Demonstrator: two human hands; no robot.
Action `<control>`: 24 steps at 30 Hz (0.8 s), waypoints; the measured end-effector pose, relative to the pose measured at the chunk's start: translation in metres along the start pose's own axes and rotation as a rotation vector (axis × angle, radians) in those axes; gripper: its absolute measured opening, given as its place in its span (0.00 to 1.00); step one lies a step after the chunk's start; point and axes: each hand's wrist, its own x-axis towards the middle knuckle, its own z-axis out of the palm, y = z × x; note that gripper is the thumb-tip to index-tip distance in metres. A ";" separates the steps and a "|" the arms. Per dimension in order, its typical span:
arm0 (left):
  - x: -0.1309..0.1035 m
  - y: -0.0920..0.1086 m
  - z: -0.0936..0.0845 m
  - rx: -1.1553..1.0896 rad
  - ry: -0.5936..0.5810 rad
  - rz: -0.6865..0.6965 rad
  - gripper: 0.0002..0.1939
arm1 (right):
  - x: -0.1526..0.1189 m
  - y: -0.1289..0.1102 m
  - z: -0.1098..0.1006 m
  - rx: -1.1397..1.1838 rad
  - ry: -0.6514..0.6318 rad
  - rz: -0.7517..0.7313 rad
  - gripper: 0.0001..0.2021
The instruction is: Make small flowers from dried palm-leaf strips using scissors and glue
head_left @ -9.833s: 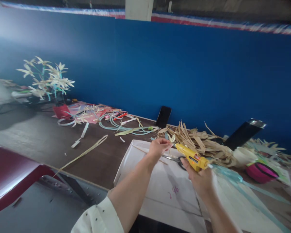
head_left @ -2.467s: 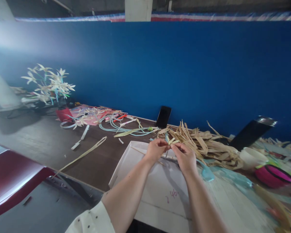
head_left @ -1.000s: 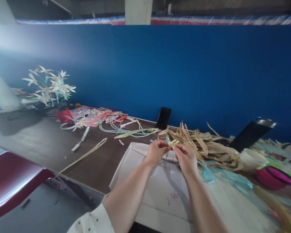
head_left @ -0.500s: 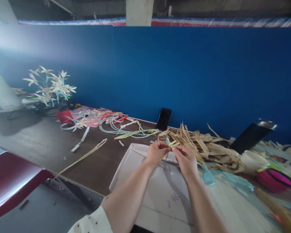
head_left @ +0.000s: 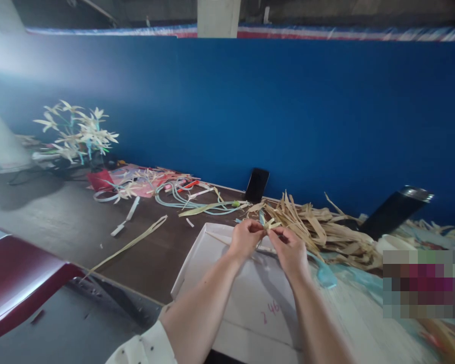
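Both hands meet above the white box lid (head_left: 246, 303), fingertips pinched together. Between them is a small pale flower (head_left: 273, 224) of narrow dried-leaf petals. My left hand (head_left: 246, 236) is closed on its base from the left. From the right, my right hand (head_left: 290, 247) grips the same flower with thumb and fingers. Part of the flower and its stem is hidden behind the fingers. A thin stick (head_left: 217, 237) lies on the lid by my left hand. Just beyond my right hand spreads a heap of dried husk strips (head_left: 307, 222).
A phone (head_left: 257, 185) leans against the blue partition (head_left: 307, 111). Pale blue cords (head_left: 170, 202) and scraps lie left of it. Finished-looking white flowers (head_left: 87, 132) stand in a red pot (head_left: 100, 179). A black flask (head_left: 396, 211) tilts at right. A red chair (head_left: 26, 283) is front left.
My hands stay at nearly the same spot with the flower between the fingers. The petals show slightly more to the right. A patch at the right is now pixelated.
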 end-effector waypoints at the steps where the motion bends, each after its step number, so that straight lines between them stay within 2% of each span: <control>1: 0.000 0.000 0.000 -0.002 0.002 0.004 0.08 | 0.000 0.001 0.000 -0.003 -0.001 -0.006 0.14; 7: 0.000 -0.002 0.002 0.009 0.004 0.010 0.08 | 0.001 0.003 0.001 -0.021 0.004 -0.021 0.14; 15: -0.004 0.000 0.002 0.121 0.015 0.103 0.06 | 0.001 0.003 0.001 -0.059 -0.011 -0.001 0.13; 24: -0.005 -0.004 0.004 0.087 -0.068 0.177 0.07 | 0.000 -0.003 -0.001 -0.037 0.001 0.001 0.13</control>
